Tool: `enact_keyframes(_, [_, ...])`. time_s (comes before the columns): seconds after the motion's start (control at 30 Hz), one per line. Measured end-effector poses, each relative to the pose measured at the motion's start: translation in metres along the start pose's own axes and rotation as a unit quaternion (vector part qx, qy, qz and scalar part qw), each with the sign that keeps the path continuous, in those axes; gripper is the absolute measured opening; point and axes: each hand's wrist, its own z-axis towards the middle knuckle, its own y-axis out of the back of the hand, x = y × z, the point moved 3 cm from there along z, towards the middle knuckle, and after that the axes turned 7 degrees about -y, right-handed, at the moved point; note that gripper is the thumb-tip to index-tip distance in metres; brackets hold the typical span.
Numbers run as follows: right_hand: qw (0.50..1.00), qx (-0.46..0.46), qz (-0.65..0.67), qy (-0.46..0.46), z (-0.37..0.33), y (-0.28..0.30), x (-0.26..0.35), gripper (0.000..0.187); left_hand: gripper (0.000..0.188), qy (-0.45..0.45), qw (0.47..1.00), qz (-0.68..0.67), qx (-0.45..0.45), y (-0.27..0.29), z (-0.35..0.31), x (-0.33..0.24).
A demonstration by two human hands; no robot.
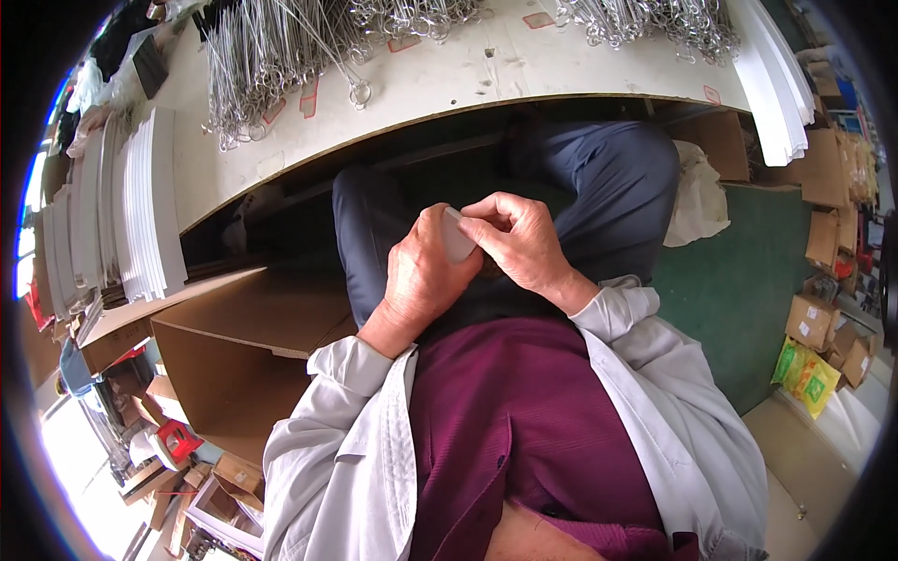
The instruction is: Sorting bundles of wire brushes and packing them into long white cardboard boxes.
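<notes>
Holding position, both hands meet over the lap of a seated person in dark blue trousers (608,178). Left hand (421,280): fingers curled, thumb up, closed against a small pale grey flat piece (456,238) with a rounded corner. Right hand (519,243): fingertips pinched on the upper edge of the same piece, so the two hands are together, both clamped on it. The piece sits between them, above the thighs and below the desk edge; its material cannot be told.

Clothing: light grey long-sleeved overshirt (346,449), cuffs turned back at the wrists, worn open over a maroon buttoned shirt (524,421).

White curved-edged desk (449,79), across the top of the view, well apart from the hands. On it: a heap of silver wire hooks with looped ends (271,65) at the left, and a second heap of the same wire pieces (645,23) at the right. Small red outlined marks show on the bare surface between them.

Stacks of white flat strips (150,215) lie at the desk's left end; another stack of white strips (776,84) lies at its right end.

Open brown cardboard box (234,355), just beside the left leg. Green floor mat (739,290) to the right, with a crumpled white bag (697,196) near the right knee. Small brown cartons (828,234) and a yellow-green packet (804,374) lie at the far right.
</notes>
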Motion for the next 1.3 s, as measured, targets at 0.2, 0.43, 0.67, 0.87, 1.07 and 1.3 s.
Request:
enact_keyframes(0.2, [0.998, -0.009, 0.059, -0.033, 0.003, -0.001, -0.007, 0.009, 0.054, -0.029, 0.999, -0.006, -0.027, 0.000, -0.001, -0.002])
enact_keyframes(0.43, [0.994, -0.035, 0.076, -0.064, 0.005, 0.005, -0.008, 0.011, 0.054, -0.018, 1.000, 0.013, -0.009, 0.000, -0.001, -0.007])
enact_keyframes(0.67, [0.997, -0.055, 0.033, -0.042, 0.003, 0.008, -0.006, 0.014, 0.055, -0.026, 0.999, -0.006, -0.024, -0.005, -0.008, -0.002])
enact_keyframes(0.87, [0.996, -0.062, 0.052, -0.025, 0.001, 0.008, -0.004, 0.018, 0.056, -0.024, 0.999, -0.013, -0.019, -0.002, -0.004, -0.004])
enact_keyframes(1.07, [0.996, -0.078, -0.015, 0.043, -0.003, 0.002, -0.004, 0.019, 0.055, -0.016, 0.999, -0.019, -0.026, -0.001, -0.004, -0.005])
enact_keyframes(1.3, [0.989, -0.067, -0.044, 0.123, -0.008, -0.006, -0.003, 0.025, 0.055, -0.030, 0.999, -0.014, -0.035, 0.002, -0.003, -0.001])
